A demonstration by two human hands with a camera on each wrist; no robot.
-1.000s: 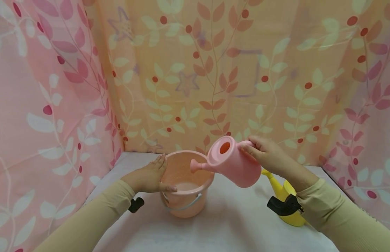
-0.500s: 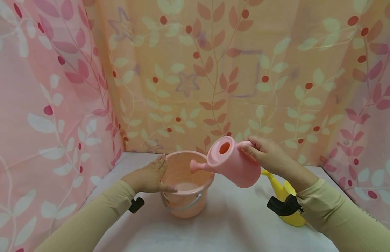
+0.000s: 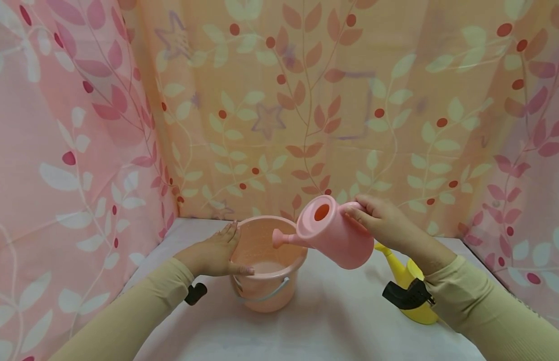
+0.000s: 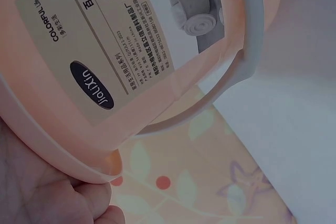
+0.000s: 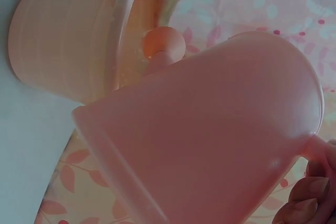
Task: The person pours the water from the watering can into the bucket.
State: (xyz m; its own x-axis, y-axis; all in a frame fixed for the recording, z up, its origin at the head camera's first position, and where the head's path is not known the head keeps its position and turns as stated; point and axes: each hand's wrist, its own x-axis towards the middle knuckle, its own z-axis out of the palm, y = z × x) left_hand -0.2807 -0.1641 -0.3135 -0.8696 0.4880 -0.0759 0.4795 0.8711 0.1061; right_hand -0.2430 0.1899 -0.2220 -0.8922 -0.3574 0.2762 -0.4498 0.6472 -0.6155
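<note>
In the head view, my right hand (image 3: 380,220) grips the handle of a pink watering can (image 3: 347,240). The can is held up off the table and tips toward the left. Its spout reaches over the rim of a peach bucket (image 3: 267,291), with the rose inside the opening. Curled fingers (image 5: 307,198) show at the handle in the right wrist view. My left hand (image 3: 211,250) rests on the bucket's left rim, fingers straight and thumb spread along the front. A printed label (image 4: 100,40) covers part of the bucket in the left wrist view.
A yellow watering can (image 3: 419,311) stands on the table at the right, partly behind the right forearm. The bucket's pale handle (image 3: 272,291) hangs down in front. Patterned cloth walls (image 3: 279,125) close off the back and both sides of the white table (image 3: 324,331).
</note>
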